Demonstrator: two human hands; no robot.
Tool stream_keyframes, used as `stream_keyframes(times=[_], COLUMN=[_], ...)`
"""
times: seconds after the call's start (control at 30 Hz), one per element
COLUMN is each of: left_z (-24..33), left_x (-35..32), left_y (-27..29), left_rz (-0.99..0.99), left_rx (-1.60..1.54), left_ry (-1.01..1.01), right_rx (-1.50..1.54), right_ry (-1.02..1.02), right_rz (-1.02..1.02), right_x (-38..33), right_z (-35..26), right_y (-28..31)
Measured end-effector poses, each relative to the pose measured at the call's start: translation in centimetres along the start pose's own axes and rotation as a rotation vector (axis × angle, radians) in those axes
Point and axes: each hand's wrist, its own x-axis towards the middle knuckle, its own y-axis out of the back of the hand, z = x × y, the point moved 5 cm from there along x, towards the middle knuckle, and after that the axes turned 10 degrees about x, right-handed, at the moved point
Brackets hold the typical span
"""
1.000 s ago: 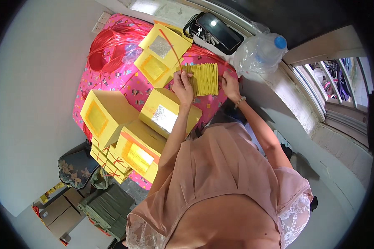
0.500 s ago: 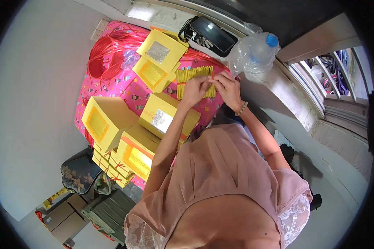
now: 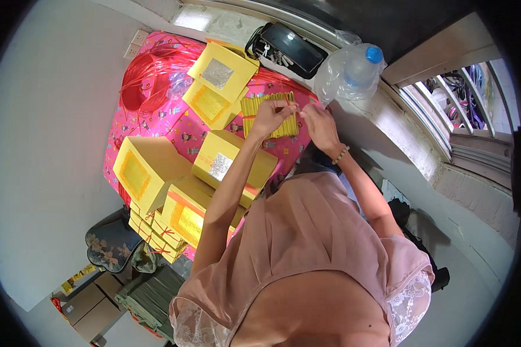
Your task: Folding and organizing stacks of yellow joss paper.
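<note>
Pinching red string at top edge of yellow paper bundle (image 3: 269, 115): left hand (image 3: 270, 117) and right hand (image 3: 318, 125), fingertips closed. Best kept taut, centred, stack square on pink cloth (image 3: 173, 133).

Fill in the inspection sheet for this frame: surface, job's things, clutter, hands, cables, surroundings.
Surface: pink patterned cloth over a small table.
Job's things: flat bundle of yellow sticks with a red band, lying on the cloth.
Clutter: yellow paper stacks, red string coil, black tray with keys, bagged plastic bottle.
Hands: left hand and right hand both pinch at the bundle's right end.
Cables: nothing seen.
Surroundings: window ledge, barred window, cardboard boxes on the floor.
</note>
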Motion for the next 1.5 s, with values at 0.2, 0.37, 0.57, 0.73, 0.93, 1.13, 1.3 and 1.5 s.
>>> stream_keyframes(times=[0.2,0.37,0.57,0.73,0.93,1.13,1.3,1.5], left_z=[3.3,3.4,2.3,2.5,1.6,1.2,0.5,0.9], left_x=[-0.6,-1.1,-1.3,-1.4,-1.8,-2.4,-3.4,-2.3], left_y=[-0.1,-0.2,-0.4,-0.5,0.4,1.5,2.6,0.5], left_rz=[0.024,0.092,0.246,0.301,0.316,0.251,0.332,0.326], left_rx=[0.739,0.831,0.881,0.866,0.679,0.428,0.488,0.273], left_ry=[-0.393,-0.645,-0.802,-0.788,-0.728,-0.623,-0.529,-0.399], right_rx=[0.171,0.866,0.893,0.85,0.061,-0.081,0.142,0.134], right_ry=[-0.068,-0.182,-0.194,-0.217,0.269,-0.041,-0.043,-0.148], right_rz=[0.041,-0.021,-0.239,-0.329,-0.078,-0.186,0.006,0.026], right_x=[-1.1,1.2,1.3,2.5,3.3,1.1,0.5,0.5], right_z=[3.5,6.0,7.7,6.6,0.5,4.3,4.8,5.8], right_y=[-1.4,-3.6,-4.2,-3.4,1.0,0.7,-0.1,-1.7])
